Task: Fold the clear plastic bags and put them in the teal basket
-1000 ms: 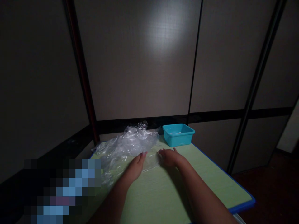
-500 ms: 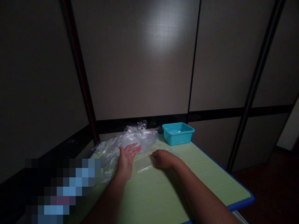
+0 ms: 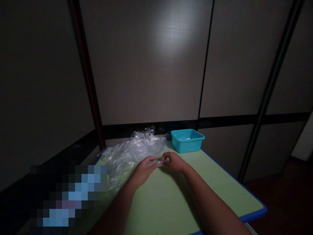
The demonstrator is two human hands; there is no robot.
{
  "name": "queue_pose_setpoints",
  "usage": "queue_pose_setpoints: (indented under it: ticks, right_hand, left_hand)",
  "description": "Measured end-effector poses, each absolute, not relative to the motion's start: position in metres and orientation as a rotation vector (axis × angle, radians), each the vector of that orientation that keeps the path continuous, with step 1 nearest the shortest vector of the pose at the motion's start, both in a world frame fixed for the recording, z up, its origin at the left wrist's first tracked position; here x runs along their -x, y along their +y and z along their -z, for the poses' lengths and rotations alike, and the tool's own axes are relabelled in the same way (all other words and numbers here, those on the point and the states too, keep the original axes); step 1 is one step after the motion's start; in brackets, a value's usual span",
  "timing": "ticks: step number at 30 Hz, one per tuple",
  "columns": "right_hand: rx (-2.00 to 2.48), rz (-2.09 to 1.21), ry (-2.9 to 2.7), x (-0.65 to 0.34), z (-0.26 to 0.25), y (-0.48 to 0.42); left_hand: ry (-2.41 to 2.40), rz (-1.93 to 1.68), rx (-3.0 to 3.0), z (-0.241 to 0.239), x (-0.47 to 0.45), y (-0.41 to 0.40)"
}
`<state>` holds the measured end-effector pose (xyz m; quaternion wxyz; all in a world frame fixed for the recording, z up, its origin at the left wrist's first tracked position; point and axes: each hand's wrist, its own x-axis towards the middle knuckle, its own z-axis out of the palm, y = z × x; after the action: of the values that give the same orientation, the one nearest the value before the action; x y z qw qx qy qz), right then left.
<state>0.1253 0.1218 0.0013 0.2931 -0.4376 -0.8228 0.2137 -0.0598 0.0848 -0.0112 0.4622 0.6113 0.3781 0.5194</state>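
My left hand [image 3: 146, 167] and my right hand [image 3: 173, 162] meet over the middle of the green table. Between their fingertips is a small clear plastic bag [image 3: 159, 163], bunched up and mostly hidden by the fingers. Both hands are closed in a pinch on it. Just beyond and to the left of my left hand lies a heap of crumpled clear plastic bags [image 3: 137, 145], spread over the table's far left part.
A turquoise plastic basin [image 3: 187, 143] stands at the far edge of the table, with something pale inside. The green tabletop [image 3: 166, 202] has a blue rim. Dark panelled cabinet doors [image 3: 146, 71] rise right behind it. A pixelated patch covers the lower left.
My left hand, open before, has moved right and closed on the bag. The bag, which lay flatter under my right hand, is now gathered between both hands' fingers.
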Motion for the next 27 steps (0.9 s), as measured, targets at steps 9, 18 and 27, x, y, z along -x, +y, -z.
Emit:
queue_pose_setpoints:
  ticks: [9, 18, 27]
  right_hand:
    - [1.019, -0.906, -1.938, -0.129, -0.006, 0.123]
    - [1.143, -0.880, -1.975, -0.135, -0.007, 0.121]
    - [1.544, -0.731, -2.044, -0.148, -0.004, 0.135]
  left_hand:
    - [0.892, -1.304, -1.372, 0.009, 0.061, 0.086]
    - [1.000, -1.376, -1.076, 0.015, 0.070, 0.089]
    - [1.087, -1.388, -0.956, 0.013, 0.072, 0.091]
